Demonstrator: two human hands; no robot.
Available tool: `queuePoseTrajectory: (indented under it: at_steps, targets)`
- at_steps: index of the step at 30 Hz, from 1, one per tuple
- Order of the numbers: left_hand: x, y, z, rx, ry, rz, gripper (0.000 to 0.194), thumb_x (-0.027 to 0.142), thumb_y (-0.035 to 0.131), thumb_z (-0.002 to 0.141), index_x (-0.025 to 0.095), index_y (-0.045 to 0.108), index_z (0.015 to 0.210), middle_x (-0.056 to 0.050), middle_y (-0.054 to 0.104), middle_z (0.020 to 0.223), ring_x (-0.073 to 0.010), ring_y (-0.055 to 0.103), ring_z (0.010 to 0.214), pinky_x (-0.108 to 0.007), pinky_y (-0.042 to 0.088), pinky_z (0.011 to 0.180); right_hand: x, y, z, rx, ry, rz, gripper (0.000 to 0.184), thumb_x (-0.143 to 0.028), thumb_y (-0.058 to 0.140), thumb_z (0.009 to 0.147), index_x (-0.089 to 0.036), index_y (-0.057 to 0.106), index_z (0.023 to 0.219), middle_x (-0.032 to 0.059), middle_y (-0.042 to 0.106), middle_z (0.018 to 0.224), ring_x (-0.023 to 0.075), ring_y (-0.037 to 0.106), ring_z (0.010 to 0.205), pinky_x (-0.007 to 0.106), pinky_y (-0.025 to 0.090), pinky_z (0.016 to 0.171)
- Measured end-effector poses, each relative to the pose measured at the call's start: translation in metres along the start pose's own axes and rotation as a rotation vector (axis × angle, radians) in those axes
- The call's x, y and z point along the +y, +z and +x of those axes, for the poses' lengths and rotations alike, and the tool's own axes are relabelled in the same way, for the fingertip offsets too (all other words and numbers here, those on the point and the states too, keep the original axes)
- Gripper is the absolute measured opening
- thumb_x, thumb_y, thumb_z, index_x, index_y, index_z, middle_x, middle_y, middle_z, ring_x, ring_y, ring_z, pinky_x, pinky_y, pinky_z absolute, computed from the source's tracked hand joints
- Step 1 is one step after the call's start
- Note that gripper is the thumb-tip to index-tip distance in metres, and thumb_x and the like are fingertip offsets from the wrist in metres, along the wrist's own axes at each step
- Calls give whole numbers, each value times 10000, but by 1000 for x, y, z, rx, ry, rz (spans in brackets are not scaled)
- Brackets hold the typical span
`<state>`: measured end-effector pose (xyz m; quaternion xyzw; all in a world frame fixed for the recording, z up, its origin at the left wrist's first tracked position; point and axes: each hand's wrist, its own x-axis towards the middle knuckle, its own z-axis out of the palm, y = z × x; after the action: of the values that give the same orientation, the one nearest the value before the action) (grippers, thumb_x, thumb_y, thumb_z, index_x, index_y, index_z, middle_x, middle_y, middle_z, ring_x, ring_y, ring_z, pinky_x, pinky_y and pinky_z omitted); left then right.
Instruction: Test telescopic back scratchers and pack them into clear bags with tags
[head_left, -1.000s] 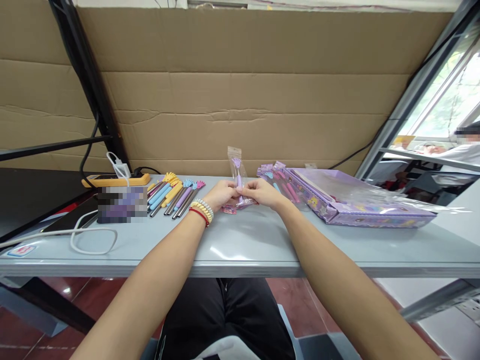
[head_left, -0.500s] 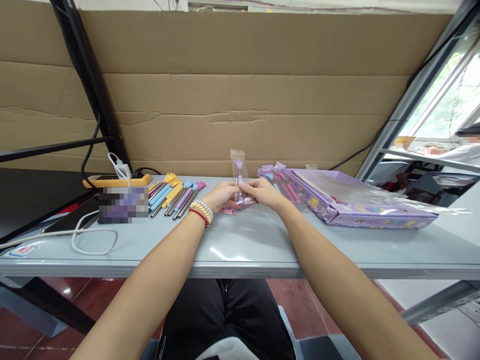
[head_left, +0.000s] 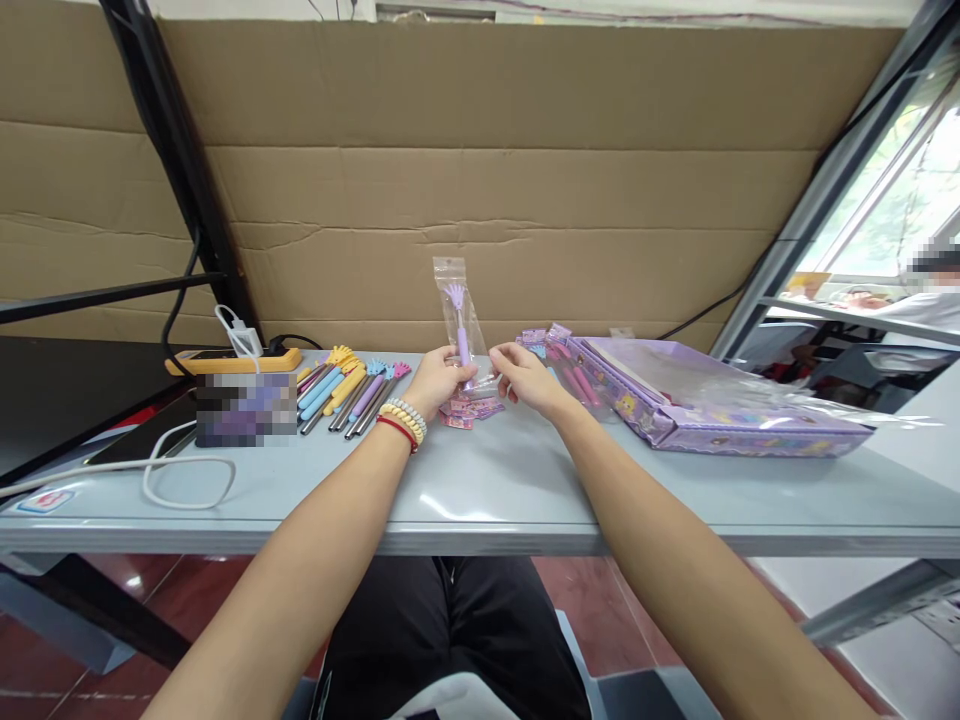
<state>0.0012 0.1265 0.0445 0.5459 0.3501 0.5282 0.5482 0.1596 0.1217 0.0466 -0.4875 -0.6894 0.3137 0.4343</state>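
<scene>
My left hand [head_left: 437, 382] grips the lower end of a clear plastic sleeve [head_left: 457, 318] that stands upright with a purple hand-shaped scratcher inside. My right hand [head_left: 529, 380] is just to the right of it, fingers curled and touching the sleeve's lower edge. Small pink paper cards [head_left: 469, 411] lie on the grey table [head_left: 480, 490] beneath both hands. Left of my left hand lies a row of several loose scratchers [head_left: 349, 385] in yellow, blue, purple and pink.
A purple printed box [head_left: 705, 405] under clear film lies on the right, with packaged scratchers [head_left: 559, 362] beside it. A yellow power strip [head_left: 232, 360], a white cable [head_left: 180, 480] and a blurred item are on the left. Cardboard lines the back. Another person sits far right.
The sleeve has been lifted and raised higher by my left hand. My right hand has loosened and slid to the sleeve's lower edge; the pink cards now show on the table.
</scene>
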Motion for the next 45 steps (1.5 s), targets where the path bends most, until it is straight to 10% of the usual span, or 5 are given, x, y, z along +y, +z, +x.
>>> queuePoseTrajectory:
  at_steps: [7, 12, 20, 45]
  targets:
    - [-5, -1, 2, 10, 62, 339, 259, 65, 659, 676, 124, 614, 925, -18, 642, 694, -126, 581, 597, -236, 457, 573, 11, -1, 1, -196, -33, -538, 336, -428, 463, 860, -160, 589, 701, 36, 603, 682, 148, 502, 625, 265, 351, 571]
    - [-6, -2, 2, 32, 72, 479, 300, 103, 623, 709, 127, 608, 1008, -20, 636, 709, -132, 575, 594, -230, 441, 538, 17, -3, 4, -175, 15, -676, 279, -156, 460, 816, -135, 672, 997, 116, 681, 991, 224, 590, 900, 290, 408, 760]
    - [-5, -2, 1, 15, 95, 565, 317, 123, 641, 694, 120, 625, 1011, -37, 659, 786, -132, 575, 642, -230, 441, 595, 19, 0, 2, -366, 61, -918, 507, -197, 490, 807, -175, 557, 1310, 161, 566, 1294, 350, 446, 1238, 397, 389, 944]
    - [-6, -3, -2, -57, 50, 585, 269, 118, 604, 653, 143, 645, 917, -24, 640, 692, -138, 569, 561, -223, 435, 501, 22, -5, 6, -296, -24, -473, 196, -230, 639, 682, -149, 614, 859, -39, 508, 642, 107, 440, 598, 232, 313, 568]
